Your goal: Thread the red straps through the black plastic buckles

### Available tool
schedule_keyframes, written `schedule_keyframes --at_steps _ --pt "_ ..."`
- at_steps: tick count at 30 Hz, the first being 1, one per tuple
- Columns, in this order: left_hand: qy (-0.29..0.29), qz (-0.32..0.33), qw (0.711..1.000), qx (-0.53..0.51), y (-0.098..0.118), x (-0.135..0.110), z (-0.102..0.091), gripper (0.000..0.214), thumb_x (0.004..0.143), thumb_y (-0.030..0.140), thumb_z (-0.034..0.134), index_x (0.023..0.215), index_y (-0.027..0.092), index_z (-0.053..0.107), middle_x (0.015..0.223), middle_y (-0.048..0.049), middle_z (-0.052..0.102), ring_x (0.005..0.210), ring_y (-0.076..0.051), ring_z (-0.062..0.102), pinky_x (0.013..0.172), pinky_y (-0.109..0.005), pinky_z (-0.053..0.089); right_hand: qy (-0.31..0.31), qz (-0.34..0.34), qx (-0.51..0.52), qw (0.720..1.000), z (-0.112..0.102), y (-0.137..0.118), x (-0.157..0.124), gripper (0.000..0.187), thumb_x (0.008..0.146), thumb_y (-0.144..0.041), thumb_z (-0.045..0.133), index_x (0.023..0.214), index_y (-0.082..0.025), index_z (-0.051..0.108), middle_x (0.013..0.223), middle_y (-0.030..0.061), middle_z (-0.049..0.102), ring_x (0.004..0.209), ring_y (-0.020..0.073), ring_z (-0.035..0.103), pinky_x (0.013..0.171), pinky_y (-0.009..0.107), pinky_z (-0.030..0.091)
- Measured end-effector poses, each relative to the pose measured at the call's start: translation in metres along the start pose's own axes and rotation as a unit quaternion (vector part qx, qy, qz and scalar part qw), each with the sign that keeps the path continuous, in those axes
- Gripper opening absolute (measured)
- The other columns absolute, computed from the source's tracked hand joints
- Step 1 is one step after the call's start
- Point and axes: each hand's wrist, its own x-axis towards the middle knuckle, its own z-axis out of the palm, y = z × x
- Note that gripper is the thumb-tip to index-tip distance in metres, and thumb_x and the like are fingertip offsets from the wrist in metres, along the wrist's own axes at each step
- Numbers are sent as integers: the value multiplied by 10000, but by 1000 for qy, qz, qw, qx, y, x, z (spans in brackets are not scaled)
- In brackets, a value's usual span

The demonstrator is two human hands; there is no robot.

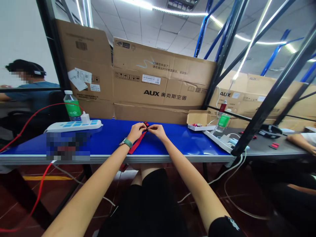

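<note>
Over the blue tabletop, my left hand (136,132) and my right hand (158,130) meet at a small black and red piece at the end of a red strap (136,146). Both sets of fingers are pinched together there. The strap runs down from my left fingers toward the front edge of the table. A watch with a green band (127,143) sits on my left wrist. My fingers cover much of the black part, so its exact shape is hard to make out.
A white power strip (74,125) with a plugged-in charger and a green-labelled bottle (72,107) stand at left. At right are an open carton (197,126) of small items, another power strip (218,141) and a metal post. Cardboard (160,79) walls the back. People sit on both sides.
</note>
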Motion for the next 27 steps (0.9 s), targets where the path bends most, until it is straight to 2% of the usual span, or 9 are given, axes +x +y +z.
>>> schedule_keyframes --at_steps 3,11,17,22,25,27 --pt "2 3 1000 3 -2 1 1 119 859 192 582 809 200 690 836 -47 739 792 -192 664 778 -294 501 -9 7 -5 1000 1 2 -1 273 640 -396 792 804 -180 760 780 38 746 720 198 699 617 287 582" --pt "33 -26 999 -26 3 -1 2 119 858 262 643 842 200 743 803 -37 768 733 -186 700 722 -278 542 32 10 -22 999 1 8 3 287 648 -423 813 792 -179 770 698 37 743 640 191 708 657 302 594" --pt "6 -18 1000 2 6 -3 0 169 853 237 654 901 210 813 923 -59 803 803 -233 747 775 -316 566 70 30 3 997 -1 13 4 262 634 -391 827 757 -176 742 697 46 740 643 199 716 640 302 604" --pt "7 -23 1000 -8 2 -1 0 136 842 237 683 895 207 804 909 -53 802 810 -231 746 796 -318 568 24 61 84 994 -3 1 1 403 644 -374 833 985 -188 724 762 25 757 715 196 736 717 327 624" --pt "24 -28 999 -14 1 0 0 126 846 214 666 890 203 784 899 -48 798 797 -216 739 782 -304 566 -4 84 167 982 -2 -7 -3 460 706 -402 822 1090 -198 674 876 47 776 815 197 752 815 347 621" --pt "30 -21 999 -9 1 -1 0 126 861 209 643 881 209 768 892 -42 795 808 -208 736 788 -296 558 -18 101 200 975 1 -10 -5 485 736 -432 821 1123 -208 635 949 63 776 856 199 754 828 347 617"
